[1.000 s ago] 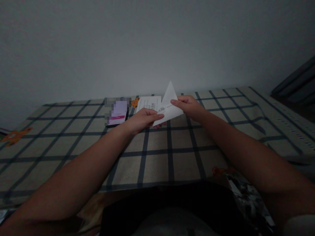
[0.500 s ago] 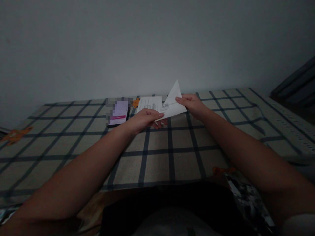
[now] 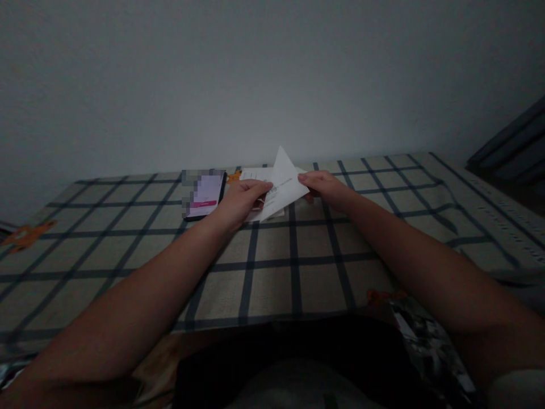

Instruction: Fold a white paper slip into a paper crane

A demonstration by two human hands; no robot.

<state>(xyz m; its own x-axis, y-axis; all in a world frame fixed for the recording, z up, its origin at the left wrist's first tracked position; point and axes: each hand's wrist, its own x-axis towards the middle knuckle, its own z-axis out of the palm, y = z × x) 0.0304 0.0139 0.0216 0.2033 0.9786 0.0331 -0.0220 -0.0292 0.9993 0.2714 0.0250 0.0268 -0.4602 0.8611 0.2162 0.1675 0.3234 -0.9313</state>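
Observation:
Between my hands is a folded sheet of white paper (image 3: 284, 186) with some print on it, one pointed corner sticking up. My left hand (image 3: 243, 200) pinches its left side, thumb on top and fingers partly hidden beneath. On the right edge, my right hand (image 3: 324, 186) grips the paper between thumb and fingers. Behind and below it, a second printed white sheet (image 3: 255, 172) lies on the cloth, mostly covered by the held paper and my left hand. A phone (image 3: 206, 196) with a lit screen rests left of my left hand.
A checked tablecloth (image 3: 272, 284) covers the table, which meets a plain wall (image 3: 272, 74) at the back. Orange printed figures (image 3: 29, 234) show on the cloth. A dark slatted object (image 3: 515, 142) stands at the far right.
The held paper has shifted left and turned, its raised point now further left. My left hand has moved a little left and up along it; my right hand has come left with it.

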